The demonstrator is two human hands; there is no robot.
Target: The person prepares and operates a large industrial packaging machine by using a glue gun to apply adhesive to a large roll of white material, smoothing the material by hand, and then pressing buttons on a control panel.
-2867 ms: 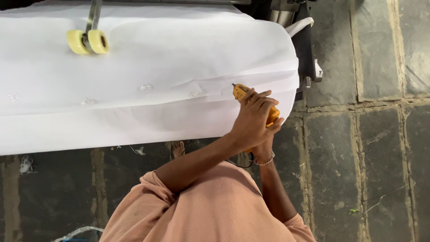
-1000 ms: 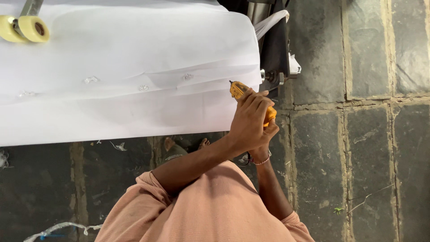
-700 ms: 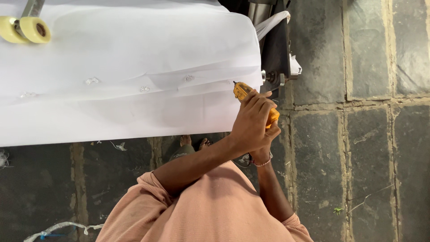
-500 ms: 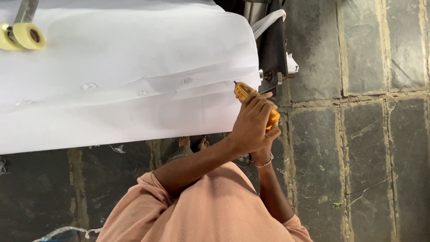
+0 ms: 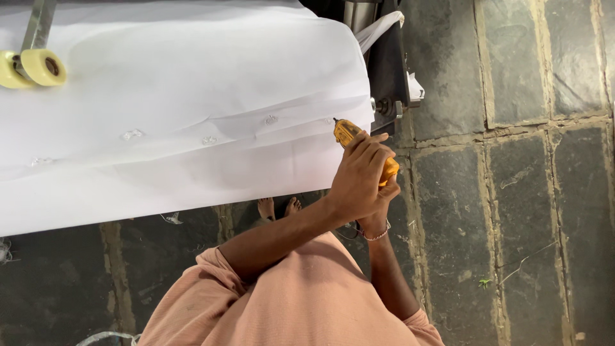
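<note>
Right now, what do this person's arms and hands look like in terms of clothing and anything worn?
Both forearms are bare. Short salmon-pink sleeves of a loose top cover the upper arms and shoulders. A thin silvery bracelet circles the right wrist. No gloves, rings or watch show on the left hand or right hand.

Both hands (image 5: 365, 182) around yellow tool (image 5: 349, 132)

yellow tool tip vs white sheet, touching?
Cannot tell. In the head view the yellow tool, gripped by both hands, has its tip at the white sheet edge; no contact or gap shows plainly.
</note>
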